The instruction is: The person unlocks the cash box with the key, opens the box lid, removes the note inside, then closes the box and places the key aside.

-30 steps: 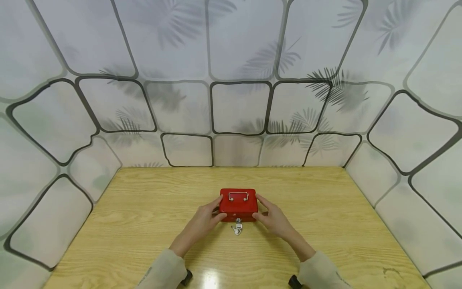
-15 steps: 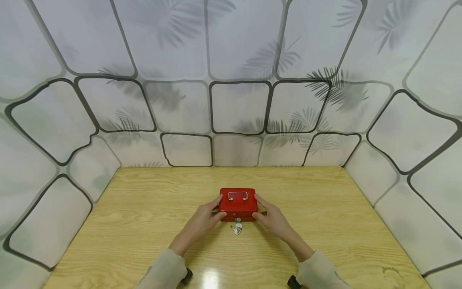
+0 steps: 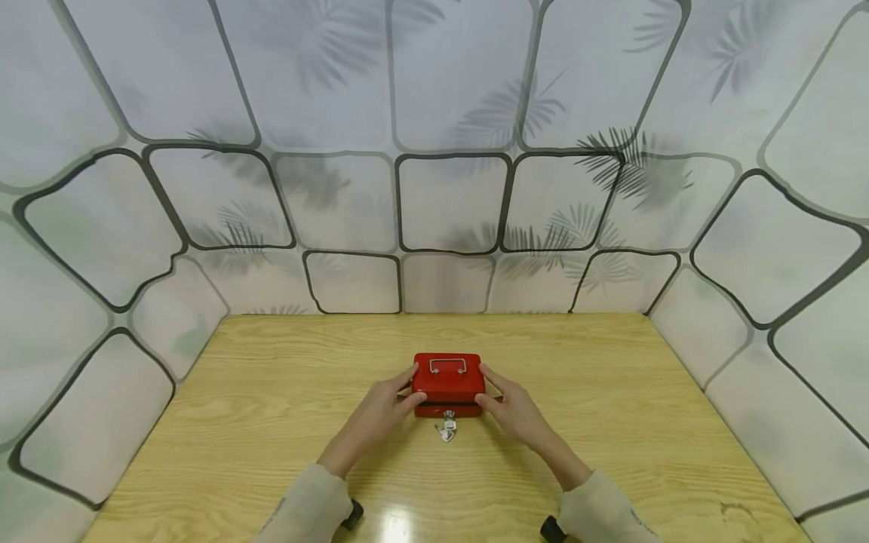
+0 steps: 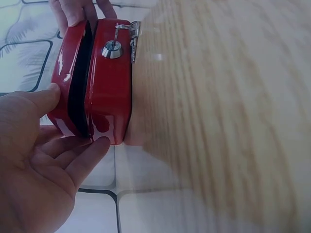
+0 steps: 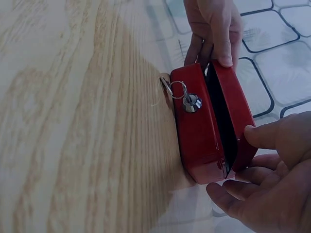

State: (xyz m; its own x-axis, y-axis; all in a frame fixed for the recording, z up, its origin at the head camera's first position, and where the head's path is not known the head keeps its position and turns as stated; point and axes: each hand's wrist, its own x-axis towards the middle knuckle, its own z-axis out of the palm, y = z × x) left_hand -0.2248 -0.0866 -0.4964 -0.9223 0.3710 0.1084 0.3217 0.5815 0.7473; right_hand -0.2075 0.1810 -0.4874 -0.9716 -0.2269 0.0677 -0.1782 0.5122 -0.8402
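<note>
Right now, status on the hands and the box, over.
Left hand and right hand grip the red cash box at its sides. Lid cracked open at the front. Keys hang in the lock. Nothing in the way.

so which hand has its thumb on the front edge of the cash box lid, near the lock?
Both: left hand and right hand thumbs press the red cash box lid's front corners.

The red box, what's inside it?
The red box is only open a crack: its lid is lifted slightly by the left hand and right hand. Through the gap only darkness shows. Anything inside is hidden. Keys hang from the front lock.
</note>
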